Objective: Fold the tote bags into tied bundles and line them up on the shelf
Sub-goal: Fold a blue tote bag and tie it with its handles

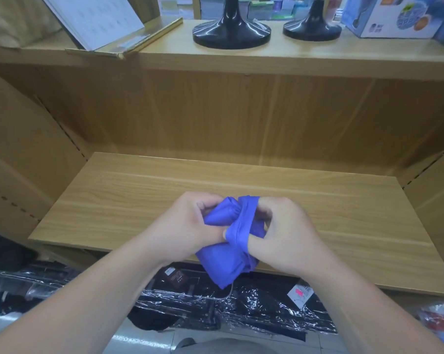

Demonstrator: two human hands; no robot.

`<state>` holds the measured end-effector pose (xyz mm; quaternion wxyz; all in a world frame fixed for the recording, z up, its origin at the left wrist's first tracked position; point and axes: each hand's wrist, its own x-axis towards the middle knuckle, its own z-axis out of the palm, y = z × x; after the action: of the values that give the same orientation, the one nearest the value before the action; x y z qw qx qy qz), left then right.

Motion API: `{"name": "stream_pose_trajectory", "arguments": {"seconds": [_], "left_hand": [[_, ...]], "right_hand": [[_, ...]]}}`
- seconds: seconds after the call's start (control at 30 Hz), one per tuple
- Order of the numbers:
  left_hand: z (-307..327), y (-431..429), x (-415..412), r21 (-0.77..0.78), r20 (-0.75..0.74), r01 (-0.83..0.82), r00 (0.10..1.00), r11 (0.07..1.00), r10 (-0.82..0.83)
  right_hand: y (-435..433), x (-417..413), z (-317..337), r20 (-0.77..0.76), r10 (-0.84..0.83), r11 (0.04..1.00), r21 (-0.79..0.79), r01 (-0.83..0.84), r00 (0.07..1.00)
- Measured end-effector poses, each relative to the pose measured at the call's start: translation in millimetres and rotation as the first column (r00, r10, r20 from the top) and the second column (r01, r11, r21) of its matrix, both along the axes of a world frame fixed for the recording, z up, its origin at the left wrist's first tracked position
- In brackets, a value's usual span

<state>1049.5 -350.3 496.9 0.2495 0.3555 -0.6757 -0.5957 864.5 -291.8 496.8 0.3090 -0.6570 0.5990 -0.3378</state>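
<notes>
A blue tote bag (224, 264), bunched into a small bundle, is held above the front edge of the wooden shelf (144, 200). My left hand (187, 226) grips the bundle's left side, fingers curled round the cloth. My right hand (284, 236) grips its right side, and a blue strap (241, 226) of the bag is wrapped across the bundle and round my right fingers. A thin cord hangs from the bundle's lower tip. No other bag or bundle lies on the shelf.
The upper shelf (317, 57) carries two black round stands (231, 31), an open booklet on a gold-edged holder (95, 21) and a printed box (392, 19). Below the shelf lie black goods in clear wrap (241, 307). Wooden side panels close in both sides.
</notes>
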Motion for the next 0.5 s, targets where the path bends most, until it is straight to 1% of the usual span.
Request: {"name": "stream_pose_trajectory", "arguments": {"seconds": [0.03, 0.07, 0.1, 0.13, 0.17, 0.2, 0.23, 0.27, 0.33, 0.37, 0.4, 0.43, 0.47, 0.5], "left_hand": [[-0.4, -0.1, -0.7, 0.015, 0.007, 0.021, 1.0, 1.0, -0.021], [0.3, -0.3, -1.3, 0.016, 0.021, 0.041, 0.999, 0.999, -0.041], [2.3, -0.9, -1.6, -0.003, 0.05, 0.065, 0.997, 0.998, -0.065], [4.9, -1.7, -2.4, -0.041, 0.087, 0.096, 0.992, 0.995, -0.092], [8.4, -3.0, -3.4, -0.088, 0.128, 0.128, 0.985, 0.988, -0.116], [12.4, -4.8, -5.0, -0.136, 0.17, 0.152, 0.977, 0.979, -0.128], [16.7, -6.9, -6.8, -0.175, 0.207, 0.165, 0.97, 0.971, -0.128], [19.9, -9.7, -8.7, -0.208, 0.233, 0.167, 0.965, 0.964, -0.117], [24.9, -12.6, -12.9, -0.262, 0.26, 0.149, 0.962, 0.953, -0.079], [26.1, -12.3, -14.1, -0.275, 0.245, 0.13, 0.967, 0.953, -0.061], [26.1, -10.9, -14.5, -0.259, 0.196, 0.104, 0.979, 0.96, -0.053], [24.0, -9.6, -13.4, -0.209, 0.121, 0.06, 0.992, 0.976, -0.035], [20.5, -7.6, -12.2, -0.134, 0.025, -0.015, 0.999, 0.991, 0.019], [15.2, -5.5, -10.6, -0.024, -0.087, -0.118, 0.989, 0.993, 0.116]], "right_hand": [[1.1, 1.7, 3.1, -0.026, -0.006, 1.0, -0.01, 0.006, 1.0], [2.0, 2.8, 5.2, -0.013, -0.003, 1.0, -0.01, 0.003, 1.0], [2.8, 3.4, 6.1, 0.051, 0.01, 1.0, 0.008, -0.01, 0.999], [3.3, 3.8, 6.0, 0.173, 0.023, 0.998, 0.049, -0.032, 0.985], [3.7, 3.4, 5.7, 0.333, 0.032, 0.993, 0.097, -0.068, 0.942], [3.3, 2.7, 4.9, 0.477, 0.018, 0.986, 0.139, -0.096, 0.879], [2.7, 1.9, 3.7, 0.576, -0.007, 0.98, 0.165, -0.108, 0.817], [1.5, 1.3, 3.6, 0.641, -0.032, 0.98, 0.169, -0.1, 0.767], [-2.7, -1.3, 5.0, 0.695, -0.053, 0.988, 0.139, -0.061, 0.717], [-5.7, -2.9, 6.1, 0.698, -0.049, 0.991, 0.121, -0.05, 0.715], [-8.2, -4.3, 7.9, 0.694, -0.039, 0.992, 0.112, -0.054, 0.719], [-10.3, -6.0, 8.8, 0.687, -0.024, 0.992, 0.107, -0.068, 0.727], [-12.4, -6.9, 8.9, 0.685, -0.021, 0.991, 0.108, -0.073, 0.728], [-14.0, -7.8, 7.9, 0.691, -0.036, 0.992, 0.113, -0.059, 0.722]]}}
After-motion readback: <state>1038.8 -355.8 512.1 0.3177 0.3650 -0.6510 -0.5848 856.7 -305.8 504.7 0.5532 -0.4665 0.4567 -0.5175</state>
